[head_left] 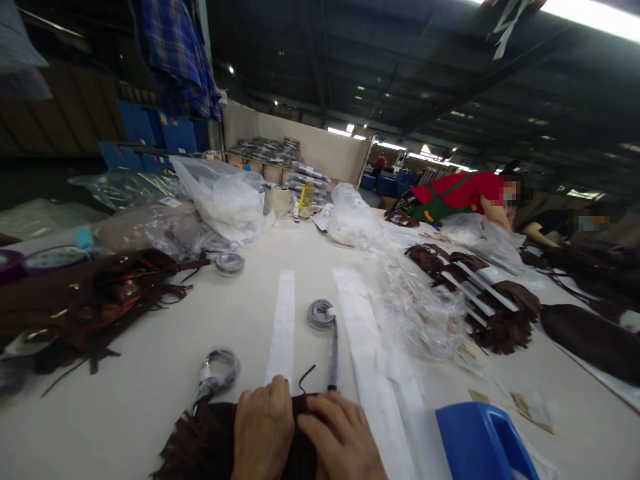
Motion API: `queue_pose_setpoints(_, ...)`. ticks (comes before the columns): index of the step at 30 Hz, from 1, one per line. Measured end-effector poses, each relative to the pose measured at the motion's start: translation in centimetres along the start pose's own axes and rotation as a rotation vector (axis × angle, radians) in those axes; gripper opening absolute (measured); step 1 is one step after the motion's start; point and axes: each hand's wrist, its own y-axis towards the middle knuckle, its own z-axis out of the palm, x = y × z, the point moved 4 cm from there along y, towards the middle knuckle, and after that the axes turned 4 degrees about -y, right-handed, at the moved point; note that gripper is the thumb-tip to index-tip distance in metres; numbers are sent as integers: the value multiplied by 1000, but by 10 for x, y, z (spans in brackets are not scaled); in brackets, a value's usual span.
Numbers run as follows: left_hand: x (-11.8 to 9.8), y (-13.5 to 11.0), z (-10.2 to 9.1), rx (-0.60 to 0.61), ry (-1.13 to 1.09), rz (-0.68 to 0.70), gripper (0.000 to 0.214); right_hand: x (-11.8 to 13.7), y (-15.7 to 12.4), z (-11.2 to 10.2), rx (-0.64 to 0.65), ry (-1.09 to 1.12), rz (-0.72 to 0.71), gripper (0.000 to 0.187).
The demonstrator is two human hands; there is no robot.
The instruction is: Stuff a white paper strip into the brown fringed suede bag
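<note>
At the bottom edge, my left hand [263, 427] and my right hand [340, 437] lie side by side on a dark brown fringed piece [200, 443] on the white table [150, 347]. Both hands curl their fingers down onto its far edge, pressing or gripping it. A thin brown thread [306, 377] sticks up between the hands. Just beyond the fingers lie a white paper strip [283, 327] and a grey tape roll [321, 315] with its loose end trailing toward my right hand. A second grey roll [220, 370] sits left of my left hand.
A blue plastic object [483, 443] sits at the bottom right. A pile of brown fringed goods [85, 300] lies left, more with white strips [480, 293] right. Clear plastic bags [225, 197] crowd the back. A person in red [465, 193] leans over the table's far right.
</note>
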Motion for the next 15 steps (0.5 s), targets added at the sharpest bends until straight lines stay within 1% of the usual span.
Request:
queue_pose_setpoints(2, 3, 0, 3, -48, -33, 23, 27, -17, 29, 18, 139, 155, 55, 36)
queue_pose_setpoints(3, 4, -1, 3, -79, -45, 37, 27, -23, 37, 25, 208, 202, 81, 35)
queue_pose_setpoints(4, 4, -2, 3, -108, -54, 58, 27, -26, 42, 30, 262, 215, 99, 33)
queue_pose_setpoints(6, 3, -3, 3, -152, -53, 99, 28, -31, 37, 33, 311, 174, 103, 27)
queue_pose_setpoints(8, 2, -4, 1, -203, -42, 127, 27, -38, 21, 25, 317, 111, 83, 21)
queue_pose_setpoints(9, 1, -4, 0, -235, -38, 139, 27, -42, 12, 19, 340, 90, 78, 17)
queue_pose_setpoints(11, 1, -5, -1, -301, -32, 150, 27, -55, -2, 7, 448, 115, 117, 12)
queue_pose_setpoints(13, 0, -5, -1, -344, -29, 168, 28, -72, 0, -4, 546, 222, 239, 10)
queue_pose_setpoints(14, -1, -5, -1, -352, -23, 169, 28, -82, 8, -8, 552, 275, 337, 14)
queue_pose_setpoints(15, -1, -5, 0, -353, -18, 164, 29, -95, 20, -8, 533, 306, 461, 21)
